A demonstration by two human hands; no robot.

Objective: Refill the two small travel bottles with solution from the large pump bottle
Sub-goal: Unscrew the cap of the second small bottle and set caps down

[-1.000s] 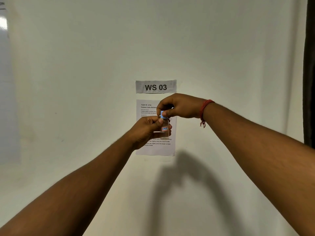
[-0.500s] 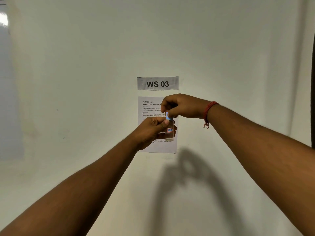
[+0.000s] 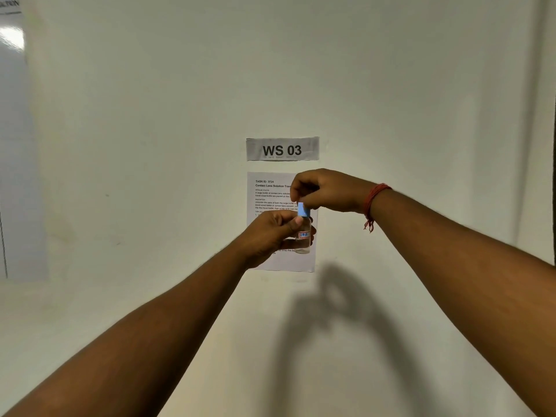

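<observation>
I hold a small clear travel bottle (image 3: 304, 236) upright in front of the wall, at arm's length. My left hand (image 3: 270, 236) wraps its body from the left, thumb near the neck. The bottle carries a small red and blue label. My right hand (image 3: 328, 191) comes from above and pinches its light blue cap (image 3: 303, 209), which sits on the bottle's neck. The other travel bottle and the large pump bottle are out of view.
A white wall fills the view. A paper sign (image 3: 282, 149) reading "WS 03" hangs above a printed task sheet (image 3: 270, 194) right behind my hands. A pale panel (image 3: 15, 145) stands at the far left. No table surface shows.
Both hands, with the bottle, have drifted slightly right and down against the task sheet. The right hand's fingers have shifted on the blue cap, and the grip on both is unchanged.
</observation>
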